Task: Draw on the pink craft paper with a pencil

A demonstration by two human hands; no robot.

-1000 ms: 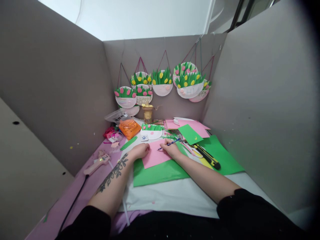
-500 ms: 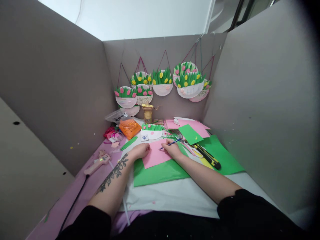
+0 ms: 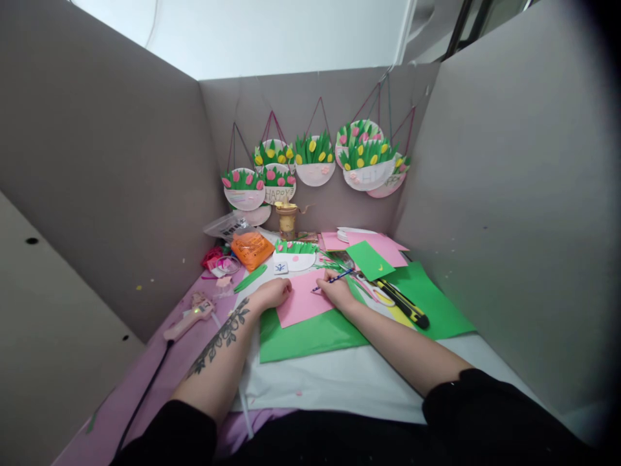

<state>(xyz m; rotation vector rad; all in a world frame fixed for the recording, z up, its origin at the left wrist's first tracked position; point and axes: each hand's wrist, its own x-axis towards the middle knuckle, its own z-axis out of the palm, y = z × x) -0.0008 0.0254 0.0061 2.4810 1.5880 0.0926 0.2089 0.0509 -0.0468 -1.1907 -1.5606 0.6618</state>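
A pink paper sheet (image 3: pixel 303 304) lies on a larger green sheet (image 3: pixel 310 338). My right hand (image 3: pixel 336 288) is closed around a dark patterned pencil (image 3: pixel 342 275), its tip at the pink sheet near the middle. My left hand (image 3: pixel 276 293) rests at the left edge of the pink sheet with its fingers curled; whether they pinch the paper is too small to tell. Just behind stands a white half-plate (image 3: pixel 301 261) with green paper grass and pink pieces. In front of it is a small white card (image 3: pixel 280 267) with a blue mark.
A glue gun (image 3: pixel 189 321) lies at the left, near an orange bag (image 3: pixel 252 250). Scissors (image 3: pixel 383 296), a yellow-black cutter (image 3: pixel 405 306) and green paper (image 3: pixel 431 301) lie at the right. Decorated plates (image 3: pixel 315 173) hang on the back panel. Grey partitions stand on both sides.
The pencil tip has shifted slightly to the right and nearer to me, along with my right hand's fingers. My left hand has stayed in place.
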